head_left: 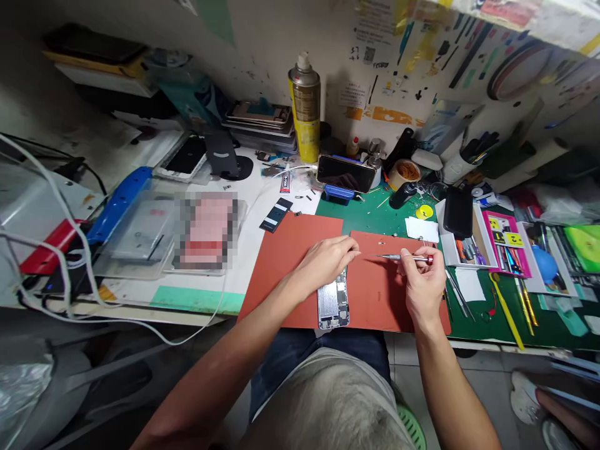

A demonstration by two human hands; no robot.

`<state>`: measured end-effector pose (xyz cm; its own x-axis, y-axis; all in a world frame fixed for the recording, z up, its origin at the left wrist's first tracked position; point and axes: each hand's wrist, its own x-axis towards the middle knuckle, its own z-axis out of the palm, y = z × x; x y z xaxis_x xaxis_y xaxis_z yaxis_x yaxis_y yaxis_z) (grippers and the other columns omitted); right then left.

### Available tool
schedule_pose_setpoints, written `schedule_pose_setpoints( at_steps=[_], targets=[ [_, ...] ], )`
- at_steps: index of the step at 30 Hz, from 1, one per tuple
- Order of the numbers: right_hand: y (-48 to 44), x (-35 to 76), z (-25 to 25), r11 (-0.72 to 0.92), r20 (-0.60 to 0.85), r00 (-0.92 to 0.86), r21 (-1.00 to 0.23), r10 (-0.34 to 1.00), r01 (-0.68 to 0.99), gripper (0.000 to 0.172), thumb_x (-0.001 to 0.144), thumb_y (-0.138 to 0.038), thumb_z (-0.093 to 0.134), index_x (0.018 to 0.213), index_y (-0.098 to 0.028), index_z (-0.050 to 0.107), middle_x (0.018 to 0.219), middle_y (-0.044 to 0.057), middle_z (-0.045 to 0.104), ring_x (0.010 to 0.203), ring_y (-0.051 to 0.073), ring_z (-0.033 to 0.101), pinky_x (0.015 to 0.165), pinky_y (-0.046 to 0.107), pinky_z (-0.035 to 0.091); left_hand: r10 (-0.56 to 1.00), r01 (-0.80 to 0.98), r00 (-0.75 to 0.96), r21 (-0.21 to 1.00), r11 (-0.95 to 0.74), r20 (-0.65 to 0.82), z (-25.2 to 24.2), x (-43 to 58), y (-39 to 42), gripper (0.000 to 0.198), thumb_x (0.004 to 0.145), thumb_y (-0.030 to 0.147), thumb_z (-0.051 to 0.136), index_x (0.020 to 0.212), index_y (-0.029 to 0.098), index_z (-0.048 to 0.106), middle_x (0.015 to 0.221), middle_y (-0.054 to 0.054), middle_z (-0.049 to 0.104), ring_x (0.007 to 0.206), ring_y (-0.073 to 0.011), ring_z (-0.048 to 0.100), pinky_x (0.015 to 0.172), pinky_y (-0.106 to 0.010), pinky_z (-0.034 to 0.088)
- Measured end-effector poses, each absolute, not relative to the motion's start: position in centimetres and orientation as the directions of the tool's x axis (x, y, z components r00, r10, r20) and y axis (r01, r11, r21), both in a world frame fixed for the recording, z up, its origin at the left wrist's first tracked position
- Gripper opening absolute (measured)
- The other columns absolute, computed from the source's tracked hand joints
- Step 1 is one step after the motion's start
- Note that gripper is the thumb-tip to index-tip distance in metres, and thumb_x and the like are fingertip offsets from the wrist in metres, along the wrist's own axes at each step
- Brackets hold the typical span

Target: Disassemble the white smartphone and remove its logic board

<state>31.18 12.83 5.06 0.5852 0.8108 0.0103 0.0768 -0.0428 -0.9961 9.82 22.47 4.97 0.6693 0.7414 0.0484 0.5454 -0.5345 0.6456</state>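
Observation:
An opened smartphone (pixel 334 300) lies on the brown-red work mat (pixel 300 250), its metal inside and circuit parts showing. My left hand (pixel 328 259) is over the phone's far end and covers it. The thumb and fingers of that hand are closed together beyond the phone's edge; whatever they hold, if anything, is too small to make out. Over the right part of the mat, my right hand (pixel 425 281) grips a thin screwdriver (pixel 398 257) with a red end, its tip pointing left towards my left hand. A few tiny parts (pixel 382 243) lie on the mat's far side.
A phone (pixel 345 174) leans on a blue stand behind the mat, near a tall spray can (pixel 307 109). Tweezers (pixel 459 294), a yellow tool (pixel 506 312) and tool boxes (pixel 504 244) sit at right. A black battery-like piece (pixel 276 215) touches the mat's left corner. White cables (pixel 70 262) hang at left.

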Motion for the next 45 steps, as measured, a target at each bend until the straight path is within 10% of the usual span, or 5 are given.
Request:
schedule_pose_setpoints(
  at_steps=[9,19,29,45],
  targets=[
    [11.7,32.1,5.0,-0.075,0.077,0.654,-0.976,0.753,0.202,0.042,0.089,-0.052,0.082,0.099,-0.026,0.051,0.069,-0.01,0.052,0.053,0.012,0.053,0.051,0.024,0.043,0.742,0.656,0.67,0.449,-0.607,0.024,3.5,13.6,25.6,0.024,0.111,0.026,0.049,0.102,0.017,0.07,0.107,-0.011,0.068,0.084,-0.0231,0.069,0.072,-0.035,0.051],
    [11.9,31.0,5.9,-0.072,0.121,0.611,-0.956,0.783,0.283,0.037,0.093,-0.05,0.08,0.098,-0.026,0.052,0.074,-0.007,0.055,0.057,0.012,0.057,0.053,0.024,0.046,0.789,0.649,0.612,0.535,-0.541,0.056,4.2,11.3,25.4,0.028,0.11,0.024,0.049,0.115,0.023,0.077,0.108,-0.007,0.073,0.095,-0.023,0.072,0.077,-0.034,0.053],
    [12.6,26.9,6.6,0.146,0.348,0.206,-0.759,0.915,0.635,0.019,0.104,-0.04,0.066,0.103,-0.026,0.054,0.079,-0.002,0.065,0.056,0.013,0.06,0.05,0.024,0.048,0.931,0.703,0.36,0.641,-0.308,0.053,3.6,2.9,17.9,0.026,0.108,0.046,0.059,0.098,0.023,0.064,0.089,0.0,0.071,0.077,-0.0181,0.066,0.068,-0.032,0.045],
    [14.4,23.8,6.1,0.285,0.391,-0.023,-0.627,0.92,0.725,0.01,0.108,-0.032,0.059,0.107,-0.025,0.053,0.087,0.001,0.07,0.07,0.016,0.071,0.059,0.026,0.055,0.856,0.684,0.449,0.517,-0.514,0.256,1.2,2.4,15.4,0.02,0.105,0.036,0.066,0.096,0.023,0.055,0.092,-0.003,0.065,0.088,-0.0243,0.062,0.081,-0.04,0.046]
  ],
)
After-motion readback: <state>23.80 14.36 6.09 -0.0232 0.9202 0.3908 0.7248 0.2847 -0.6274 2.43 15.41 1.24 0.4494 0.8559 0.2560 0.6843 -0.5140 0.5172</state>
